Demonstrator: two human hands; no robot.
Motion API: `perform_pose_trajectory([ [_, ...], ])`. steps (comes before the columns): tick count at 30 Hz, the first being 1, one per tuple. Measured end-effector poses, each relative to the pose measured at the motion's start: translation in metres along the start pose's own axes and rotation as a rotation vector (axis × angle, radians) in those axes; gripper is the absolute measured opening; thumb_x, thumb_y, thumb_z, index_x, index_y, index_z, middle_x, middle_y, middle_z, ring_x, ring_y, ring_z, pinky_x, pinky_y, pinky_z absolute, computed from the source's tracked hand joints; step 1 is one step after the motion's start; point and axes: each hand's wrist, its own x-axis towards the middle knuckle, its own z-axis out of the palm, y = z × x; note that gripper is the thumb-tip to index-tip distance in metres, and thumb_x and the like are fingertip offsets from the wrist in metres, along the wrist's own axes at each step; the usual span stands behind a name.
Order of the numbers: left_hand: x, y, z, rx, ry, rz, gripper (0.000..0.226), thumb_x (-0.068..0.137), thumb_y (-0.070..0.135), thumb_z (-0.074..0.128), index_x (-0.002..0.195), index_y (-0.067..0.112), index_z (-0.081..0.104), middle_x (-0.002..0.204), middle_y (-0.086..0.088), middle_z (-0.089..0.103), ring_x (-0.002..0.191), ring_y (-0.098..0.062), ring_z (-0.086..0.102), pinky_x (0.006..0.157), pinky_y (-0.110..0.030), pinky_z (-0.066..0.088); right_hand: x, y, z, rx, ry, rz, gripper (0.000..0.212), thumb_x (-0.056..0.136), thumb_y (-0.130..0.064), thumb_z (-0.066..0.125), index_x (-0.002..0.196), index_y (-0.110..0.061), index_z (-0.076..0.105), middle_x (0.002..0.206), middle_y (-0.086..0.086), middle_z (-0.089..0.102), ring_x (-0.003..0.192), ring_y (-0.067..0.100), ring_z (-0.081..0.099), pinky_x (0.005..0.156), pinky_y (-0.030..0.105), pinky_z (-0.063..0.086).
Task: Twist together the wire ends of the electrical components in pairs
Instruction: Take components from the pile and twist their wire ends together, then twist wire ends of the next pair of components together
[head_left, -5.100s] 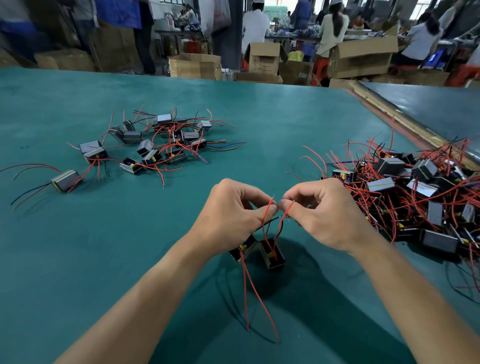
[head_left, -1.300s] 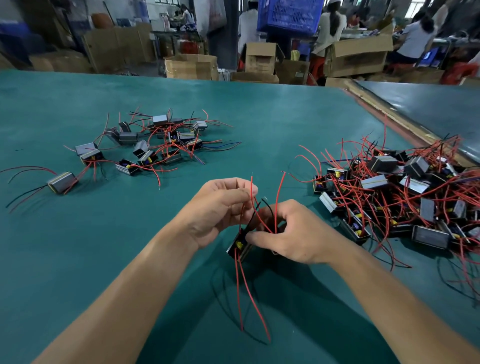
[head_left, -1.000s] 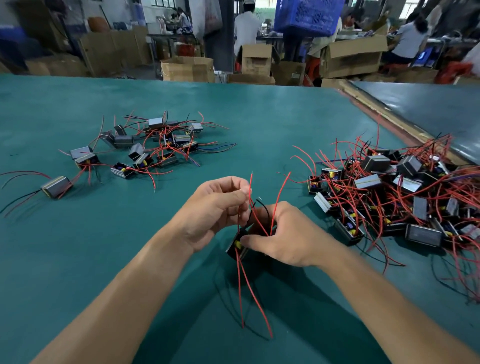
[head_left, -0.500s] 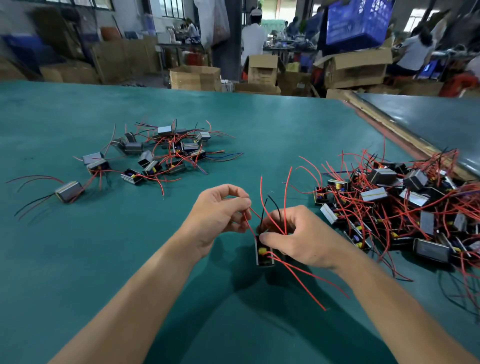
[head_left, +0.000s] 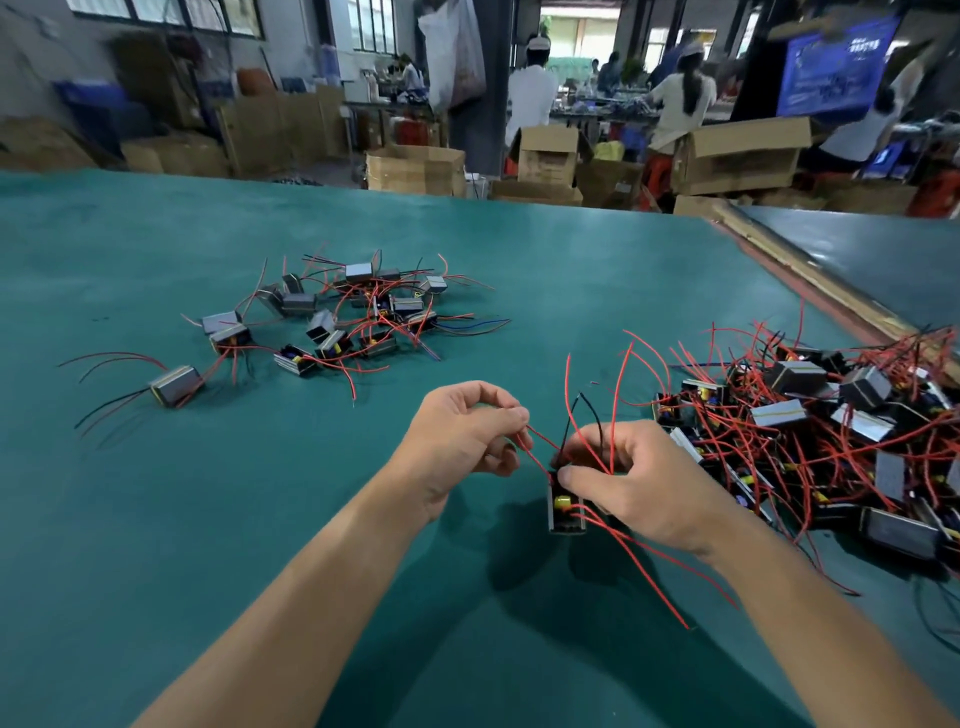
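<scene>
A small black component (head_left: 565, 512) with a yellow part and red and black wires hangs above the green table (head_left: 156, 519), near the middle. My right hand (head_left: 631, 480) grips its top, fingers curled round the wire roots. My left hand (head_left: 467, 434) pinches a red wire (head_left: 540, 441) that runs from the component up to its fingertips. Other red wires stand up above my right hand, and two trail down to the right.
A spread group of components (head_left: 358, 317) with wires lies at the far left. A dense pile of components (head_left: 831, 441) with red wires fills the right side. A wooden strip (head_left: 810, 275) marks the table's right edge. Cardboard boxes and people stand beyond.
The component has turned in my right hand, its long red wires swinging from straight down to the lower right. My left hand has taken one red wire and drawn it leftward.
</scene>
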Motion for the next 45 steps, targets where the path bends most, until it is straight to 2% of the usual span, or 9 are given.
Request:
perform_pose_trajectory([
  [6,0.006,0.001,-0.011,-0.011,0.125,0.003,0.02,0.089,0.011,0.068,0.079,0.013,0.051,0.064,-0.005,0.067,0.042,-0.016,0.055,0.044,-0.022,0.048,0.008,0.007,-0.013,0.016,0.241,-0.038,0.022,0.087,-0.006,0.068,0.068,-0.019,0.07,0.053,-0.002,0.062,0.047,0.008,0.05,0.048,0.019,0.04],
  [11,0.023,0.002,-0.045,0.042,0.504,0.009,0.023,0.087,0.003,0.064,0.104,0.011,0.051,0.089,-0.013,0.065,0.046,-0.013,0.057,0.044,-0.023,0.05,0.008,0.008,-0.056,-0.303,0.877,0.015,0.013,0.082,-0.028,0.071,0.074,-0.019,0.069,0.065,-0.001,0.07,0.065,0.023,0.066,0.069,0.035,0.055],
  [15,0.03,0.004,-0.084,-0.097,0.701,0.039,0.04,0.089,0.002,0.061,0.125,0.011,0.046,0.1,-0.011,0.058,0.062,-0.018,0.059,0.055,-0.028,0.055,0.004,0.012,-0.092,-0.534,1.219,0.117,0.044,0.081,-0.032,0.076,0.108,-0.002,0.06,0.105,0.029,0.063,0.102,0.046,0.059,0.088,0.052,0.049],
  [19,0.032,0.006,-0.107,-0.303,0.659,0.035,0.051,0.091,0.0,0.059,0.137,0.013,0.041,0.104,-0.008,0.051,0.077,-0.024,0.06,0.072,-0.036,0.058,-0.001,0.006,-0.093,-0.349,1.27,0.079,0.091,0.076,-0.032,0.07,0.148,-0.003,0.022,0.15,0.026,0.03,0.139,0.042,0.029,0.116,0.046,0.024],
  [24,0.036,0.011,-0.109,-0.527,0.519,-0.008,0.032,0.093,0.005,0.056,0.123,0.011,0.043,0.137,-0.019,0.037,0.104,-0.037,0.063,0.081,-0.039,0.057,-0.003,-0.004,-0.072,-0.391,1.144,-0.192,0.07,0.079,-0.02,0.059,0.143,-0.002,0.036,0.143,0.021,0.043,0.134,0.035,0.037,0.114,0.045,0.03],
  [30,0.035,0.008,-0.113,-0.687,0.391,-0.015,0.063,0.096,0.016,0.054,0.151,0.004,0.026,0.141,-0.027,0.036,0.104,-0.036,0.067,0.076,-0.035,0.058,-0.001,-0.007,-0.037,-0.503,0.862,-0.349,0.052,0.08,-0.003,0.064,0.131,0.003,0.052,0.132,0.018,0.054,0.125,0.033,0.047,0.108,0.023,0.03],
  [37,0.034,0.008,-0.12,-0.786,0.35,-0.011,0.069,0.091,0.025,0.059,0.149,0.001,0.03,0.127,-0.03,0.047,0.105,-0.028,0.063,0.072,-0.031,0.059,-0.004,-0.013,-0.033,-0.47,1.008,-0.426,0.052,0.073,-0.009,0.057,0.124,0.002,0.056,0.142,0.024,0.043,0.136,0.034,0.038,0.109,0.009,0.016],
  [41,0.036,0.004,-0.118,-0.773,0.311,-0.017,0.07,0.092,0.028,0.058,0.15,0.003,0.028,0.128,-0.029,0.049,0.095,-0.026,0.067,0.072,-0.03,0.06,-0.006,-0.013,-0.023,-0.464,0.983,-0.411,0.05,0.073,-0.01,0.056,0.122,0.001,0.058,0.142,0.021,0.044,0.134,0.035,0.04,0.111,0.019,0.023],
  [45,0.04,0.001,-0.115,-0.755,0.282,0.011,0.068,0.095,0.027,0.055,0.148,-0.004,0.027,0.144,-0.021,0.043,0.102,-0.03,0.07,0.079,-0.033,0.06,-0.008,-0.018,-0.015,-0.501,1.034,-0.54,0.041,0.072,-0.003,0.057,0.112,0.004,0.062,0.137,0.024,0.048,0.132,0.04,0.043,0.113,0.048,0.033],
])
